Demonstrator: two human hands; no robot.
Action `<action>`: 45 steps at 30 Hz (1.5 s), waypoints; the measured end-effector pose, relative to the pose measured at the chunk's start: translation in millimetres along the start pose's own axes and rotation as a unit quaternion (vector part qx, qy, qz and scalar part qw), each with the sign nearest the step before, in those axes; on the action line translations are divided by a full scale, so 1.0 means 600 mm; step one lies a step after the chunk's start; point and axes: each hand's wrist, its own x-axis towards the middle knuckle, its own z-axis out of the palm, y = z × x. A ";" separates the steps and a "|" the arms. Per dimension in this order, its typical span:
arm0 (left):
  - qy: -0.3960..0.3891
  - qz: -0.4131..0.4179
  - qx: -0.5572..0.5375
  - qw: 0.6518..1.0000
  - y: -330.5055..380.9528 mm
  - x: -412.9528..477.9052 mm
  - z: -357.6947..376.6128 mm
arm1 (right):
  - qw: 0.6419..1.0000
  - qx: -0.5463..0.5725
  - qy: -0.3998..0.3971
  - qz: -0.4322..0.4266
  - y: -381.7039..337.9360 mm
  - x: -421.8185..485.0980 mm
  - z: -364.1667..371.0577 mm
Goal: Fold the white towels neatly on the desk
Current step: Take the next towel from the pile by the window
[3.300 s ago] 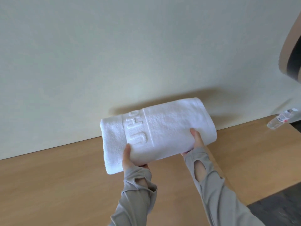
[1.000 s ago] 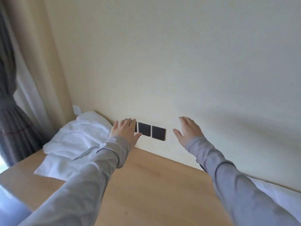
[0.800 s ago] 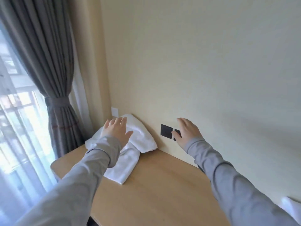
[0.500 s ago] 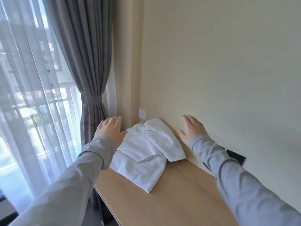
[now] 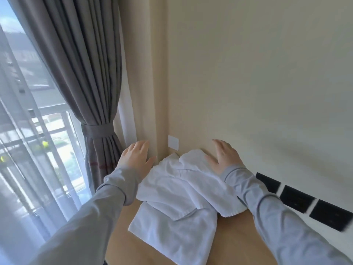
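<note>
Two outstretched palm-down hands (image 5: 133, 159) (image 5: 223, 157), towel (image 5: 175, 215) between

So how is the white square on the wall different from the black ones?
The white wall plate is pale like the wall; the black wall plates are dark. The white wall plate sits alone near the corner; the black wall plates form a row of three further right. Both are flat rectangles.
</note>
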 end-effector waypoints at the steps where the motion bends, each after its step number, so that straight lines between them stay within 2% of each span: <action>1: -0.003 0.001 -0.011 1.000 -0.005 0.016 0.011 | 1.000 0.007 -0.002 0.011 0.005 0.009 0.008; 6: -0.075 -0.010 -0.097 0.992 -0.012 0.092 0.084 | 0.995 0.057 -0.030 0.079 0.037 0.033 0.061; 9: -0.129 -0.025 -0.165 0.978 -0.018 0.135 0.145 | 0.981 0.104 -0.040 0.159 0.067 0.019 0.119; 11: -0.156 -0.026 -0.207 0.965 -0.026 0.158 0.191 | 0.962 0.141 -0.051 0.229 0.084 -0.009 0.168; 14: -0.205 -0.034 -0.280 0.937 -0.038 0.200 0.275 | 0.908 0.221 -0.056 0.352 0.094 -0.063 0.261; 17: -0.253 -0.042 -0.346 0.903 -0.044 0.241 0.354 | 0.822 0.297 -0.054 0.483 0.084 -0.095 0.344; 21: -0.308 -0.013 -0.382 0.871 -0.041 0.293 0.445 | 0.649 0.444 -0.022 0.617 0.061 -0.074 0.420; 25: -0.313 0.072 -0.320 0.891 -0.020 0.332 0.499 | 0.445 0.561 0.099 0.690 0.033 -0.041 0.462; 26: -0.304 0.097 -0.312 0.895 -0.015 0.335 0.503 | 0.408 0.579 0.117 0.697 0.030 -0.031 0.463; 28: -0.287 0.130 -0.333 0.889 -0.008 0.343 0.514 | 0.363 0.582 0.140 0.714 0.033 -0.009 0.465; 33: -0.295 0.165 -0.364 0.868 0.001 0.358 0.510 | 0.299 0.586 0.166 0.734 0.039 0.018 0.470; 35: -0.298 0.163 -0.366 0.866 0.008 0.363 0.496 | 0.298 0.628 0.186 0.695 0.032 0.007 0.474; 37: -0.305 0.142 -0.403 0.851 0.016 0.367 0.484 | 0.307 0.650 0.208 0.663 0.027 -0.003 0.474; 40: -0.303 0.132 -0.455 0.827 0.023 0.368 0.459 | 0.358 0.662 0.264 0.604 0.018 -0.003 0.456; 42: -0.285 0.129 -0.493 0.812 0.025 0.367 0.439 | 0.379 0.682 0.296 0.552 0.015 -0.002 0.443; 45: -0.252 0.107 -0.552 0.788 0.019 0.367 0.404 | 0.403 0.734 0.274 0.473 0.014 0.004 0.412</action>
